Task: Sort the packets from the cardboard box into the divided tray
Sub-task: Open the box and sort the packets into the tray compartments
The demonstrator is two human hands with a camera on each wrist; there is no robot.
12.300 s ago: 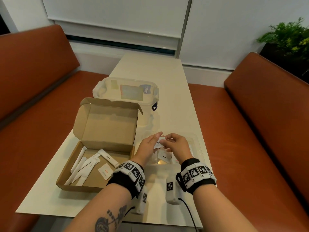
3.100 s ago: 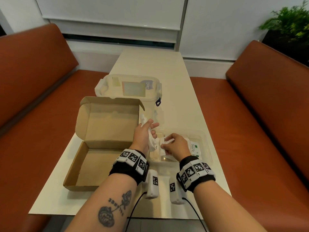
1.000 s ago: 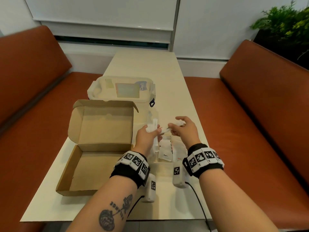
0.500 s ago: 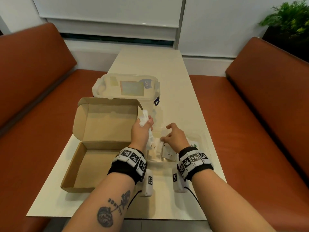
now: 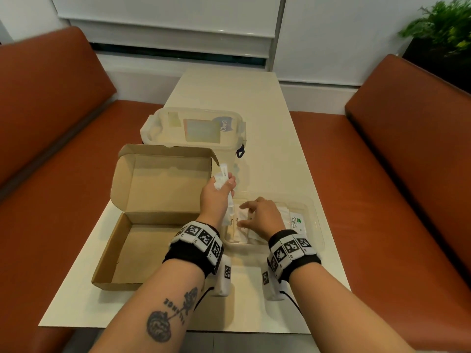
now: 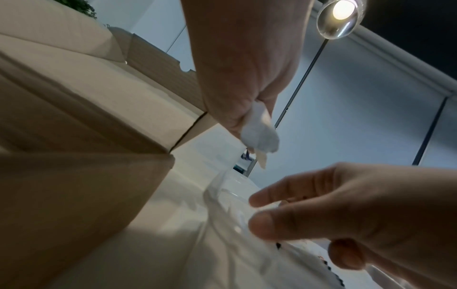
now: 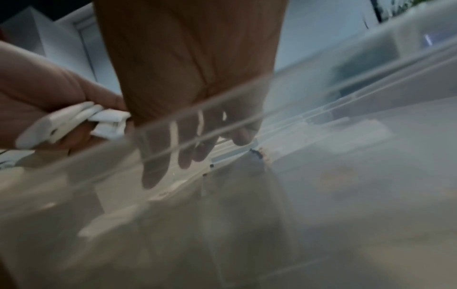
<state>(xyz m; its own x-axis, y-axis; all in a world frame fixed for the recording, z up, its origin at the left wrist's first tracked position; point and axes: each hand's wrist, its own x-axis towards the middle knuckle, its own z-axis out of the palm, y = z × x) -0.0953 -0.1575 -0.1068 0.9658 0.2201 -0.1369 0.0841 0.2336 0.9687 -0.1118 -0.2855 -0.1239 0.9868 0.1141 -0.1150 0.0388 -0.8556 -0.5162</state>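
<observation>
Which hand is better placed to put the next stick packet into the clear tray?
Right. The right hand hangs open over the divided tray, beside the stick packets that the left hand grips, so it can draw one out.

A long, narrow cream table point(image 5: 229, 98) is set between two rust-orange upholstered benches, the left bench point(image 5: 51, 103) and the right bench point(image 5: 407, 138), whose padded backs are seen rising at either side. Behind the table's far end, a white wall is covered by lowered white roller blinds point(image 5: 163, 14), with a dark strip of window point(image 5: 178, 50) shown beneath them. A green leafy plant point(image 5: 443, 24) in a dark planter is placed in the far right corner, and a round ceiling lamp point(image 6: 340, 11) is seen lit in the left wrist view.
</observation>
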